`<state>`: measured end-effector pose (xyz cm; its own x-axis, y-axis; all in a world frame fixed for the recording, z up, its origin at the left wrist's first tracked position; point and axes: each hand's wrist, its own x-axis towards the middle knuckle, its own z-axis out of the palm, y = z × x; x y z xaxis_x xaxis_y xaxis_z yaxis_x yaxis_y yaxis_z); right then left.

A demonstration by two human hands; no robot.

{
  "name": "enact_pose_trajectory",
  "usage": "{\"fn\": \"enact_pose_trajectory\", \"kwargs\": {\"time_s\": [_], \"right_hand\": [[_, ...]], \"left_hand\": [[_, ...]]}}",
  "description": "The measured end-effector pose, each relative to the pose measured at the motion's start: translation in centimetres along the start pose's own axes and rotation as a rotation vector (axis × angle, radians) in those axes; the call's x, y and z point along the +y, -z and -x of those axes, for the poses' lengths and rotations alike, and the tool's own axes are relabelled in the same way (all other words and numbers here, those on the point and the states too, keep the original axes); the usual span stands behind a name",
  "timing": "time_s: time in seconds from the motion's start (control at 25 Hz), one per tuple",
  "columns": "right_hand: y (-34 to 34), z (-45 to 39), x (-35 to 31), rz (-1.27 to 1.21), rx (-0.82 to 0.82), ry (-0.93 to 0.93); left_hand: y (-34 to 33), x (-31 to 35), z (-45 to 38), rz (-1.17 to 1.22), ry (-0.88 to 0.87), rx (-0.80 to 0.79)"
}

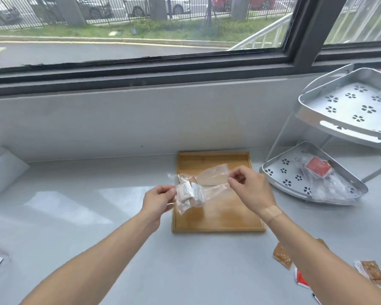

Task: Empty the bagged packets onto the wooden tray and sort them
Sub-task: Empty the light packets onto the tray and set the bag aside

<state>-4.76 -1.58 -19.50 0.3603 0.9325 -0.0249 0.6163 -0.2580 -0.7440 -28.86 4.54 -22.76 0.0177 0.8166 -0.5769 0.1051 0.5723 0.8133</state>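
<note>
So there's a wooden tray (218,216) on the grey counter (97,216), and a clear bag (204,183) of white packets (188,191) held just above its 10 o'clock corner. Left hand (160,200) pinches the packet end, right hand (250,187) pinches the bag's 3 o'clock end.

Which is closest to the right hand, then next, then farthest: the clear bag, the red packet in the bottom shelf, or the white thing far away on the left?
From the right hand:
1. Clear bag, pinched in its fingers, over the wooden tray.
2. Red packet, to the right, in the lower shelf tray.
3. White thing, at the far left edge.
</note>
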Motion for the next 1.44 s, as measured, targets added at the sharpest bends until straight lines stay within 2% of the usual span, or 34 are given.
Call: {"fn": "enact_pose_trajectory", "kwargs": {"time_s": [0.24, 0.36, 0.52, 0.68, 0.76, 0.84, 0.96, 1.16, 1.44], "right_hand": [[-1.7, -5.4, 3.2, -0.071, 0.047, -0.146], [-2.6, -7.3, 4.6, -0.111, 0.038, -0.236], [-3.7, -9.0, 6.2, -0.178, 0.007, -0.389], [-4.6, -9.6, 7.1, -0.205, -0.033, -0.518], [-5.0, -9.7, 7.0, -0.287, -0.072, -0.562], [-5.3, -9.5, 6.7, -0.379, -0.106, -0.589], [-5.5, -9.4, 6.1, -0.439, -0.113, -0.583], [-5.7, -9.7, 4.7, -0.581, -0.090, -0.553], [-7.5, -9.8, 2.3, -0.635, -0.105, -0.525]], "left_hand": [[-1.8, 5.6, -5.7, -0.335, -0.173, 0.036], [-3.2, 7.2, -7.6, -0.463, -0.234, 0.046], [-5.3, 9.5, -8.8, -0.757, -0.374, 0.092], [-6.6, 11.7, -8.7, -1.148, -0.631, 0.128], [-6.8, 12.6, -8.5, -1.262, -0.777, 0.148], [-7.0, 13.3, -8.3, -1.323, -0.847, 0.158], [-6.8, 14.0, -7.9, -1.373, -0.864, 0.166], [-6.3, 15.8, -7.0, -1.295, -0.913, 0.222], [-4.6, 17.7, -5.8, -1.262, -0.946, 0.276]]}}
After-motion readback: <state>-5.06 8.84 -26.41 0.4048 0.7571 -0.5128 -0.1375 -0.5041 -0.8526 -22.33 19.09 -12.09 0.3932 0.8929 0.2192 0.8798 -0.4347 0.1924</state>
